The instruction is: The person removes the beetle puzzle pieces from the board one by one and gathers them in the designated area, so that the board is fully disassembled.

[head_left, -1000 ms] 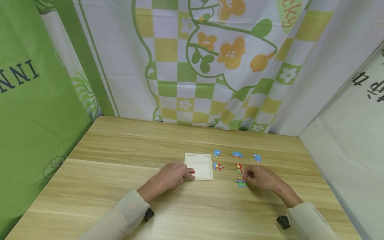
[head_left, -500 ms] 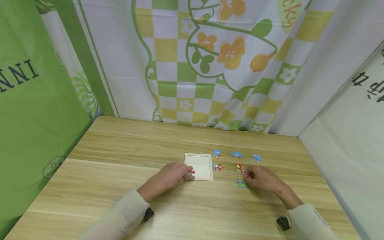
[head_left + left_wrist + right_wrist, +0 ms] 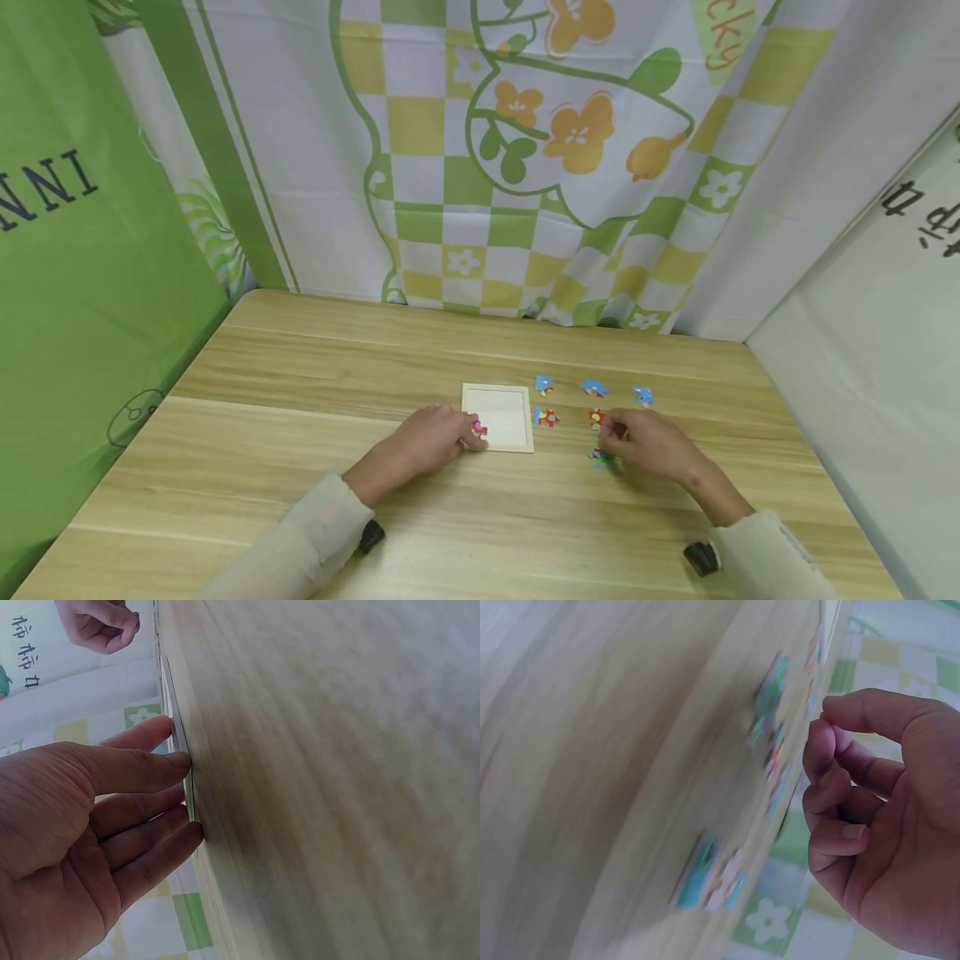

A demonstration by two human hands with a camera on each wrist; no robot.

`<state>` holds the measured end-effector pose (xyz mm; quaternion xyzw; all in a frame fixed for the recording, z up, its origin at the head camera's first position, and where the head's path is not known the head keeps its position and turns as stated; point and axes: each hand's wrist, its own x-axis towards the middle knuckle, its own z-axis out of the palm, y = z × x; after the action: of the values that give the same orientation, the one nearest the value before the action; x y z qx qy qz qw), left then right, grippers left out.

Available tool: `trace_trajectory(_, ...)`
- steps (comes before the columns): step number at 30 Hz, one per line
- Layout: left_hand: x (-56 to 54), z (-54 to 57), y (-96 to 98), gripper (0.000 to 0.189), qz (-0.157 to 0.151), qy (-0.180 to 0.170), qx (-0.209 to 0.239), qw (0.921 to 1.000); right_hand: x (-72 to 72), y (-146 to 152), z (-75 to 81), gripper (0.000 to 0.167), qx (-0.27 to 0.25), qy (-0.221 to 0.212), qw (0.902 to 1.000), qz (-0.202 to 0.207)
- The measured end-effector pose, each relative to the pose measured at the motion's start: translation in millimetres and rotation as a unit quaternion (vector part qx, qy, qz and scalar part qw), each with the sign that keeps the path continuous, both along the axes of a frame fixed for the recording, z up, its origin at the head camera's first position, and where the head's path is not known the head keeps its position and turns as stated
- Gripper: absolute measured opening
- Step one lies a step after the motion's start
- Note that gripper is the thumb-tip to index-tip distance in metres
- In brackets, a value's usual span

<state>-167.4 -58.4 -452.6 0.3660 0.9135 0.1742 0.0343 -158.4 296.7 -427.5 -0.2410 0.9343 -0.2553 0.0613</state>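
Observation:
A shallow square wooden puzzle frame (image 3: 506,389) lies on the table. A red and pink jigsaw piece (image 3: 480,431) sits inside it at the left. My left hand (image 3: 435,436) rests at the frame's left side, fingertips touching its edge; in the left wrist view its fingers are fairly straight along the thin rim. My right hand (image 3: 651,446) is over the loose pieces, the other fingers curled. In the right wrist view thumb and index finger pinch together, a tiny red bit of a jigsaw piece (image 3: 823,715) showing at the tips. The rest of that piece is hidden.
Loose jigsaw pieces lie right of the frame: blue ones (image 3: 594,387) in the far row, a red and yellow one (image 3: 547,417) beside the frame, a red one (image 3: 597,418) and a green-blue one (image 3: 602,460) near my right hand. A patterned curtain (image 3: 540,208) hangs behind the table.
My right hand has shifted slightly left, partly covering the red and green-blue pieces. The left hand stays at the frame; a little more of the red piece shows by its fingertips.

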Motion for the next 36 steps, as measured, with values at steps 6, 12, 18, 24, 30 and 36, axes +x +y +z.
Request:
trace_trajectory(6,0.4,-0.3,-1.5,0.041,0.003,-0.009,0.005,0.9999,-1.3,-34,0.9,0.005,-0.012,0.017,0.9997,0.016)
trace_trajectory(12,-0.3,-0.2,-2.1,0.041,0.002,-0.020,0.004,0.9998,-9.2,-75,-4.6,0.008,-0.033,0.038,0.9973,0.053)
trace_trajectory(18,-1.5,1.4,-1.8,0.041,-0.002,-0.011,-0.003,0.9999,-15.4,-107,-14.4,0.017,0.001,0.071,0.9938,0.086)
trace_trajectory(24,-2.5,1.9,-0.9,0.041,-0.011,-0.008,-0.011,0.9998,-15.6,-125,-22.0,0.029,0.031,0.082,0.9906,0.105)
trace_trajectory(30,-3.2,1.8,-0.6,0.042,-0.012,-0.003,-0.015,0.9998,-14.3,-133,-26.5,0.029,0.035,0.074,0.9914,0.102)
trace_trajectory(36,-4.0,0.2,-1.5,0.040,-0.014,0.002,-0.014,0.9998,-13.4,-137,-27.3,0.027,0.036,0.081,0.9916,0.094)
